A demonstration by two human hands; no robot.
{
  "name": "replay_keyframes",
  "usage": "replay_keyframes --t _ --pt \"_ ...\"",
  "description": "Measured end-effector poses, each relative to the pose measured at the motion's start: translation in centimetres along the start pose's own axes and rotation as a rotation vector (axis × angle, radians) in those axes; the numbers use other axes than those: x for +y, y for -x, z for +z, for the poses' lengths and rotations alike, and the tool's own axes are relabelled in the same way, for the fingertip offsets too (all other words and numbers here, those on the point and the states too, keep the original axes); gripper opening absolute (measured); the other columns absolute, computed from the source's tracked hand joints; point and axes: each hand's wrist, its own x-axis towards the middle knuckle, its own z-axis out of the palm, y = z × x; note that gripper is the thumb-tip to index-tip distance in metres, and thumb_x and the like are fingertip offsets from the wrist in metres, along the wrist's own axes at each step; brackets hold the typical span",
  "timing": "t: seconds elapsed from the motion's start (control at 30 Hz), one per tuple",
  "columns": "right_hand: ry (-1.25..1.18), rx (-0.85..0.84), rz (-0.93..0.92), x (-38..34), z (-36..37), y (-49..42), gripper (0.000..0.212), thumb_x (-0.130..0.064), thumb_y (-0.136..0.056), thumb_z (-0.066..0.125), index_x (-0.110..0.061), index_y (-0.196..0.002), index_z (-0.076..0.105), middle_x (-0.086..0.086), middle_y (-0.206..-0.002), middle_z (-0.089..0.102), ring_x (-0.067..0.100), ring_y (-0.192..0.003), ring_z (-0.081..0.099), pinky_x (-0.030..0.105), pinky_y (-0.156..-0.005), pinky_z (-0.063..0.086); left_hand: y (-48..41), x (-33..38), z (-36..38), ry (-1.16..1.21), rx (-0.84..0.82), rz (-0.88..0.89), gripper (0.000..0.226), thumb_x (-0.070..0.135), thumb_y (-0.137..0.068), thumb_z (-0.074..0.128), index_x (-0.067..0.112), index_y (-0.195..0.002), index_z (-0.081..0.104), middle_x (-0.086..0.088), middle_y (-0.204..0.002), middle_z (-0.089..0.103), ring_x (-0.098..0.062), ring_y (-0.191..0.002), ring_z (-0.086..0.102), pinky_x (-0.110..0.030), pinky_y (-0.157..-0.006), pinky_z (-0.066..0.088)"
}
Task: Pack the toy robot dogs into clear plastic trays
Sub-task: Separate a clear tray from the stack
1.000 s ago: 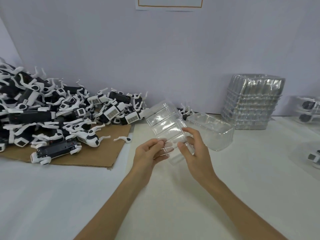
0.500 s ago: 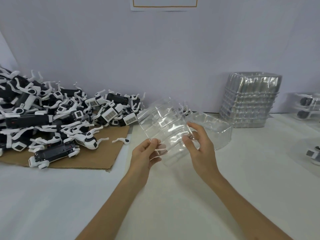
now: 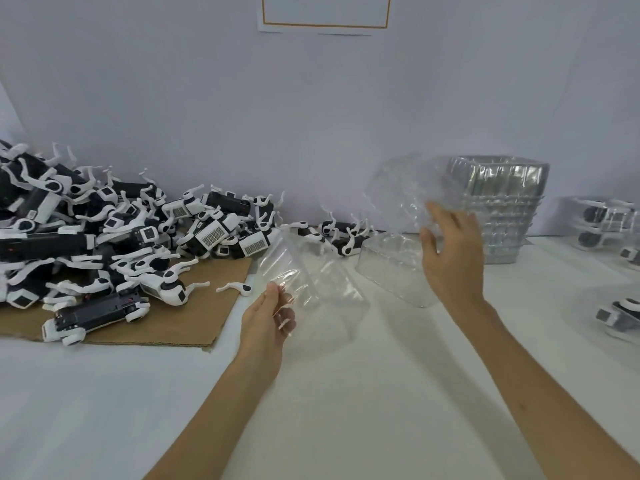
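My left hand (image 3: 268, 318) pinches the near edge of a clear plastic tray (image 3: 311, 282) held low over the table's middle. My right hand (image 3: 452, 251) grips a second clear tray (image 3: 403, 188), blurred and lifted up to the right, apart from the first. A big pile of black-and-white toy robot dogs (image 3: 114, 233) lies at the left, partly on a brown cardboard sheet (image 3: 166, 320). A third clear tray (image 3: 391, 271) sits on the table behind my hands.
A tall stack of clear trays (image 3: 502, 209) stands against the wall at the back right. Packed dogs in trays (image 3: 602, 223) sit at the far right edge, with another dog (image 3: 620, 317) nearer. A loose white leg (image 3: 235, 288) lies by the cardboard.
The two trays I held together have come apart. My right hand has carried one up and to the right; my left keeps the other low.
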Motion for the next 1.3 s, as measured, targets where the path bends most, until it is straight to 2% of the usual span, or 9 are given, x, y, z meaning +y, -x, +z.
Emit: replay_keyframes --t 0.27,0.37,0.57,0.77,0.9,0.97,1.07,1.13,1.3 --pt "0.252 -0.620 0.075 4.4 2.8 0.1 0.042 -0.008 -0.100 0.049 -0.015 -0.141 0.058 0.014 -0.101 0.071 0.035 -0.100 0.062 0.041 -0.088 0.048 0.2 0.3 0.2 0.018 -0.049 -0.023 0.021 0.033 -0.099 0.058 0.021 -0.085 0.066 0.008 -0.073 0.066 -0.005 -0.054 0.057 -0.020 -0.056 0.048" --pt "0.301 -0.651 0.049 4.8 3.3 0.3 0.045 -0.011 -0.099 0.047 -0.017 -0.143 0.054 0.011 -0.095 0.069 0.033 -0.097 0.060 0.037 -0.083 0.043 0.3 0.3 0.3 0.029 -0.069 -0.022 0.019 0.032 -0.099 0.058 0.019 -0.086 0.065 0.009 -0.072 0.065 -0.005 -0.054 0.057 -0.017 -0.052 0.049" --pt "0.544 -0.660 0.071 3.9 4.1 0.8 0.050 -0.022 -0.101 0.045 -0.022 -0.151 0.038 0.005 -0.117 0.065 0.026 -0.117 0.056 0.038 -0.104 0.034 0.5 0.2 0.3 0.043 -0.104 -0.017 0.023 0.033 -0.096 0.061 0.018 -0.079 0.065 0.007 -0.071 0.063 -0.004 -0.053 0.055 -0.017 -0.052 0.049" --pt "0.701 -0.605 0.145 3.3 5.1 1.2 0.052 -0.024 -0.100 0.046 -0.017 -0.150 0.035 0.006 -0.127 0.062 0.027 -0.120 0.054 0.040 -0.099 0.034 0.7 0.0 0.4 0.049 -0.159 -0.046 0.018 0.036 -0.084 0.065 0.019 -0.088 0.067 0.006 -0.081 0.072 -0.008 -0.061 0.064 -0.020 -0.058 0.053" --pt "0.562 -0.659 0.293 2.7 4.6 -0.1 0.055 -0.021 -0.100 0.047 -0.009 -0.152 0.032 0.017 -0.144 0.046 0.035 -0.133 0.042 0.046 -0.114 0.027 0.6 -0.1 0.5 0.100 -0.275 -0.189 0.026 0.030 -0.094 0.057 0.021 -0.102 0.080 0.001 -0.101 0.076 -0.012 -0.079 0.073 -0.028 -0.075 0.053" --pt "0.291 -0.512 0.289 1.1 4.0 -0.1 0.048 -0.018 -0.098 0.053 -0.009 -0.144 0.045 0.017 -0.140 0.051 0.034 -0.133 0.043 0.047 -0.114 0.028 0.4 -0.1 0.5 0.134 -0.336 -0.228 0.029 0.025 -0.087 0.058 0.019 -0.104 0.081 -0.003 -0.109 0.076 -0.015 -0.086 0.074 -0.029 -0.077 0.055" --pt "-0.195 -0.326 0.316 -3.2 1.9 1.0 0.013 -0.033 -0.091 0.060 -0.033 -0.099 0.070 -0.011 -0.101 0.072 0.015 -0.104 0.065 0.034 -0.091 0.048 0.4 0.0 0.6 0.079 -0.408 -0.202 0.028 0.024 -0.086 0.062 0.015 -0.105 0.080 -0.005 -0.111 0.075 -0.013 -0.081 0.072 -0.026 -0.071 0.058" --pt "-0.390 -0.413 0.337 -6.0 0.7 2.5 0.023 -0.055 -0.084 0.055 -0.038 -0.083 0.070 -0.017 -0.079 0.072 0.001 -0.081 0.068 0.026 -0.076 0.049 0.6 -0.4 0.7 0.021 -0.419 -0.136 0.031 0.025 -0.087 0.063 0.009 -0.111 0.073 -0.004 -0.106 0.076 -0.013 -0.078 0.071 -0.024 -0.070 0.057" --pt "-0.325 -0.579 0.209 -8.6 0.6 5.8 0.037 -0.067 -0.077 0.061 -0.034 -0.088 0.071 -0.015 -0.083 0.071 0.003 -0.086 0.065 0.029 -0.081 0.050 1.2 -1.3 0.7 -0.111 -0.375 -0.018 0.020 0.031 -0.086 0.068 0.020 -0.096 0.081 -0.003 -0.096 0.076 -0.016 -0.081 0.072 -0.024 -0.071 0.056"
